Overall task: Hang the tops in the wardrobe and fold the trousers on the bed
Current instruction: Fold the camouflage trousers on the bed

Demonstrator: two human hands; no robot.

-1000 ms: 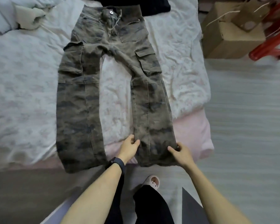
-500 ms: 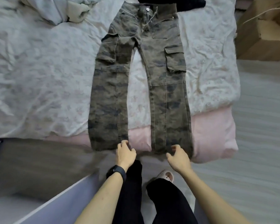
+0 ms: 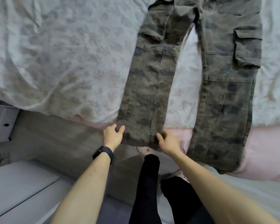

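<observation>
Fingers (image 3: 121,128) of your left hand (image 3: 112,137) pinch the outer hem corner of one leg. Your right hand (image 3: 168,143) curls its fingers over the inner corner. Both grips are closed on cloth. The camouflage trousers (image 3: 152,88) lie flat, front up, on the bed (image 3: 63,54), legs spread, hems at the near edge. Step, by my reading: start of the fold. The next move likely calls for carrying this leg across onto the other, seams matched, without dragging the waist.

The camouflage cargo trousers (image 3: 152,88) are lying flat and unfolded, front up, on the bed (image 3: 63,54). Their legs are spreading slightly apart, with both hems reaching over the bed's near edge and the waistband running out of view.
</observation>
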